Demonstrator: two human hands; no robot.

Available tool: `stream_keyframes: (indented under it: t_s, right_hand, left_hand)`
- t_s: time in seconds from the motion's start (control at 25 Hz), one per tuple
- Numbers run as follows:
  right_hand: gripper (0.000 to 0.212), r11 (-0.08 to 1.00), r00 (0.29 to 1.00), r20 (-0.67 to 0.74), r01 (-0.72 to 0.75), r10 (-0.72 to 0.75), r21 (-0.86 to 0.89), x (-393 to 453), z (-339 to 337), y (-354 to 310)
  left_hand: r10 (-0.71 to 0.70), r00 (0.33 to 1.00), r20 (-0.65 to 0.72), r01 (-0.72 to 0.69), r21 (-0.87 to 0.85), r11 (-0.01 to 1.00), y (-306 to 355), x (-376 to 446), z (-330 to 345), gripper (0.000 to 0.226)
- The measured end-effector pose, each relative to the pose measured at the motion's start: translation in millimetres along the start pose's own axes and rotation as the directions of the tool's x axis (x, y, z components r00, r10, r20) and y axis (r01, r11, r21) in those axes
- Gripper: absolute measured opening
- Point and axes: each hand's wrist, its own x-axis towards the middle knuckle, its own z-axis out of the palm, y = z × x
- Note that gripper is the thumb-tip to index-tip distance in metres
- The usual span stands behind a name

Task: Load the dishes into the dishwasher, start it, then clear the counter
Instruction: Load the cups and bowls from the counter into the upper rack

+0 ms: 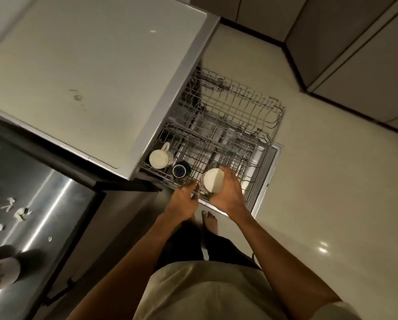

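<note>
Cream and pale, the mug [213,181] sits upside down in the right hand [228,196], whose grip is clamped round the mug's side, fingers curled over the far wall so the flat base faces up toward the camera. The mug is held just above the near corner of the pulled-out upper rack [228,125], over the wire tines. Its wall below the base looks patterned or speckled, though blur hides the detail. The left hand [184,200] is just beside it, to the left, fingers reaching down onto the rack's near edge; whether they curl round a wire or merely rest on it I cannot tell.

Two more cups stand inverted in the rack's near-left corner: a white mug [159,158] with its handle pointing away, and next to it a dark blue cup [179,170]. The dishwasher door [266,172] lies open beneath the rack. The grey surface [89,77] spreads above the machine, and a steel sink area [43,215] at left holds pale food scraps [21,213]. A bare foot [210,221] stands on the pale floor [320,181]
</note>
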Motion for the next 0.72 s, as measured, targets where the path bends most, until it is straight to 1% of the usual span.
stream_keyframes:
  t_s: [0.08, 0.16, 0.24, 0.32, 0.44, 0.56, 0.72]
  right_hand:
    - [0.099, 0.998, 0.998, -0.009, -0.063, 0.063, 0.026, 9, 14, 4]
    - [0.099, 0.994, 0.995, -0.029, -0.096, 0.098, 0.06, 18, 29, 8]
    - [0.098, 0.987, 0.99, -0.043, -0.13, 0.134, 0.095, 28, 43, 10]
    - [0.098, 0.983, 0.987, -0.047, -0.146, 0.152, 0.112, 37, 57, 12]
    - [0.098, 0.982, 0.987, -0.058, -0.14, 0.148, 0.129, 48, 77, 14]
    - [0.091, 0.985, 0.99, -0.062, -0.119, 0.128, 0.128, 58, 92, 13]
    - [0.091, 0.993, 0.994, -0.038, -0.102, 0.104, 0.06, 71, 106, 14]
  left_hand:
    - [-0.003, 0.994, 0.111, -0.013, 0.146, 0.989, -13, 12, 10, 0.06]
    - [-0.005, 0.982, 0.189, -0.044, 0.253, 0.967, -28, 27, 19, 0.07]
    - [-0.02, 0.965, 0.263, -0.077, 0.352, 0.933, -41, 40, 25, 0.076]
    - [-0.027, 0.954, 0.298, -0.111, 0.437, 0.893, -51, 47, 30, 0.077]
    - [0.005, 0.96, 0.279, -0.136, 0.453, 0.881, -65, 51, 39, 0.075]
    - [0.031, 0.971, 0.239, -0.144, 0.473, 0.869, -76, 50, 50, 0.075]
    - [0.054, 0.975, 0.215, -0.155, 0.488, 0.859, -79, 51, 56, 0.073]
